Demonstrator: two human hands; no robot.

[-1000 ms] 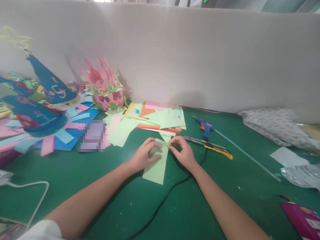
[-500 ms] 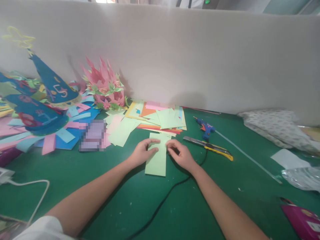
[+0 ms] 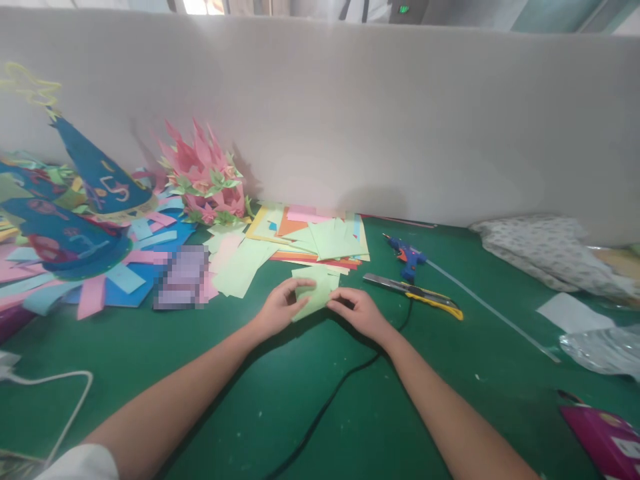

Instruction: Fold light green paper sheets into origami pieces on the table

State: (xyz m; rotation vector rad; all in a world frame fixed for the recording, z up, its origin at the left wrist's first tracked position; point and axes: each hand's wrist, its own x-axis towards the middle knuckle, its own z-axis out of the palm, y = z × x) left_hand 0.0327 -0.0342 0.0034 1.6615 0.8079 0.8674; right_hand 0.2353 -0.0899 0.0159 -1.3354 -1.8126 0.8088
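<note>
A light green paper strip (image 3: 316, 293) is raised at a slant off the green table in front of me, its near part bent or turned up. My left hand (image 3: 281, 308) holds its left side, thumb at the lower edge and fingers along the top. At the right edge, my right hand (image 3: 359, 312) pinches the paper between thumb and fingertips. Just beyond lies a stack of coloured paper (image 3: 325, 243). To the right of my right hand rests a yellow utility knife (image 3: 420, 293), its blade out toward the paper.
Behind the knife lies a blue glue gun (image 3: 407, 257) with a long glue stick. Its black cable (image 3: 330, 393) crosses the table. Blue paper cone hats (image 3: 100, 180), a pink paper crown (image 3: 207, 177) and a blurred-out rectangle stand left. A magenta object (image 3: 600, 427) sits front right.
The green paper lay flat half a second ago; now its near part is lifted and turned up, so it looks shorter. Both hands stay about in place, my right fingers now on its edge.
</note>
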